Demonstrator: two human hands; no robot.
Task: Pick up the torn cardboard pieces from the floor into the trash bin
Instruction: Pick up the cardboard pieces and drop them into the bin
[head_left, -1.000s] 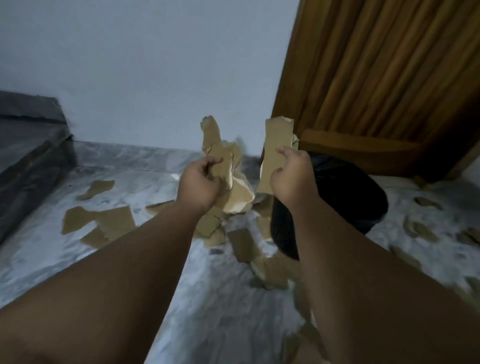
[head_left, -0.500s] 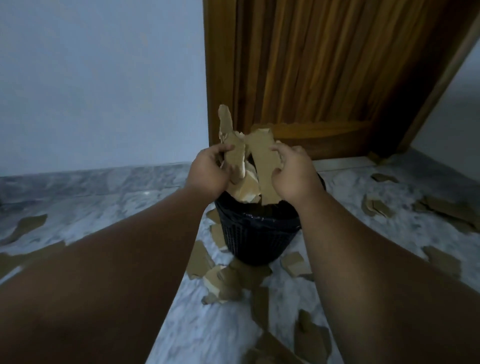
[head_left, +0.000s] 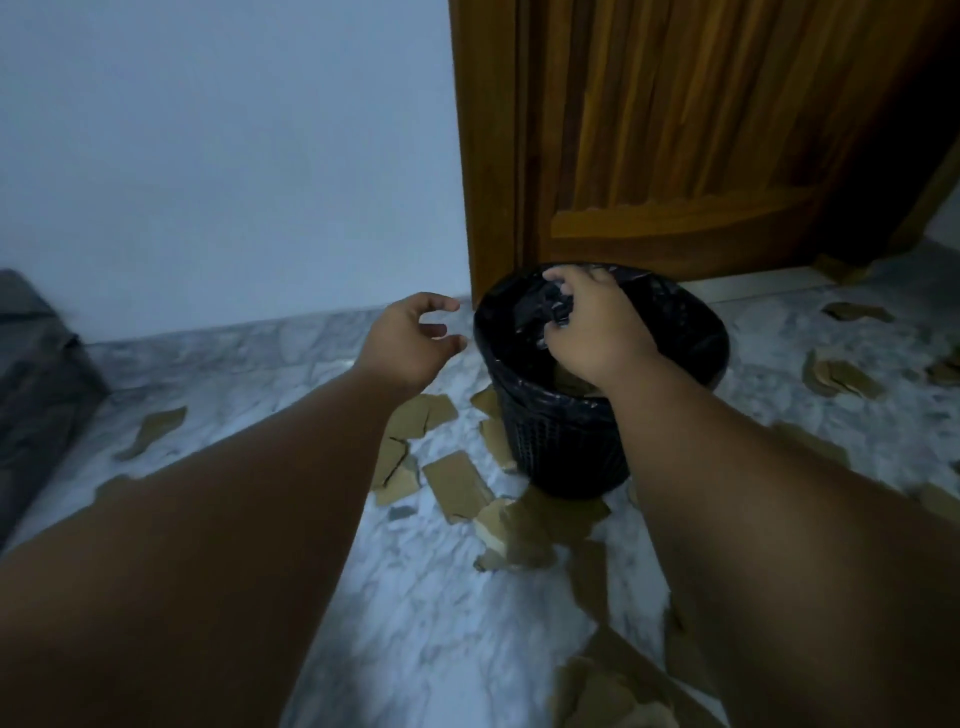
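Cardboard pieces below empty hands

Black bin, brown cardboard pieces

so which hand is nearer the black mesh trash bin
Right. The right hand is over the black mesh trash bin, its fingers at the liner; the left hand hovers open beside its rim.

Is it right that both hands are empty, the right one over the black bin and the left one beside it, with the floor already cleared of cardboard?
Not quite: in the head view many torn cardboard pieces lie on the floor around the bin. The rest holds: right hand over the bin, left hand beside it, both empty.
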